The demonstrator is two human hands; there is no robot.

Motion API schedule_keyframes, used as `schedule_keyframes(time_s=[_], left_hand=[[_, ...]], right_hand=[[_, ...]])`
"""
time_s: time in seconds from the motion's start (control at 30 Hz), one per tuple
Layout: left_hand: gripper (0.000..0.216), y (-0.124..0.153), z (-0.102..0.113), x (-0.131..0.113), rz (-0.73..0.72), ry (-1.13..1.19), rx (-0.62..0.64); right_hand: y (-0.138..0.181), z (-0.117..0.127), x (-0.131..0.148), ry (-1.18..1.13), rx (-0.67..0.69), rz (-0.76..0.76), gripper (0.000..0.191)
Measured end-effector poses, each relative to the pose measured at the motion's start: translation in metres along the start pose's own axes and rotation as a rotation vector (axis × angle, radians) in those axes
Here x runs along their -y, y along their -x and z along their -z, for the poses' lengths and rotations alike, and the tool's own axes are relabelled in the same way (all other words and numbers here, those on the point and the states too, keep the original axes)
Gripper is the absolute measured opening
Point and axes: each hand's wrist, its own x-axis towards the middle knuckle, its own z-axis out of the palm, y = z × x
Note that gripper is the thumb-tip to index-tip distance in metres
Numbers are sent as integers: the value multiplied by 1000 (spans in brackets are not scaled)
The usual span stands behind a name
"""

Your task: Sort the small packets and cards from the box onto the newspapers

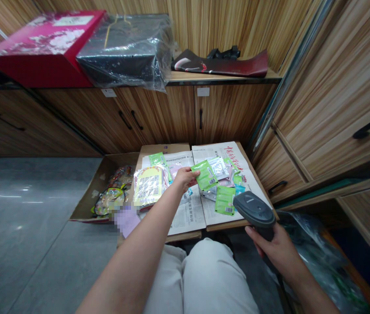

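Observation:
My left hand point(186, 179) reaches over the newspaper and pinches the edge of a green sachet point(205, 174). In my right hand point(275, 244) is a dark grey barcode scanner point(253, 210), fingers wrapped round its handle, its head pointing toward the sachets. Another green sachet point(225, 200) lies flat just left of the scanner. A silver sachet point(218, 167) and several more green, pink and blue ones are heaped behind. Left of my hand lies a stack of clear-wrapped packets with a yellow front point(149, 185).
Newspaper point(188, 218) covers the cardboard under the sachets. An open carton point(88, 196) of wrapped goods stands at the left. Wooden cabinets point(159, 113) rise behind, with a pink box point(50, 48) and a plastic-wrapped dark box point(126, 52) on their ledge. Plastic bags point(325, 257) lie at the right.

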Motion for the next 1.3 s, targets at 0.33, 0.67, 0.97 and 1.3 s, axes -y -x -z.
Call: schedule_keyframes(time_s=[0.33,0.67,0.97,1.3], left_hand=[[24,-4,-17,20,-35,-163,61],[24,-26,-44,57,-263,-220,-15],[88,-3,-38,75,-571,-1066,44],[108,-7,-58,92,-472,-1238,126]], right_hand=[[-7,22,-13,-26,-55,0,37],[-7,31,-20,-19,-77,-19,32],[-8,36,-28,-14,-75,-24,34],[-8,39,-29,11,-76,-33,33]])
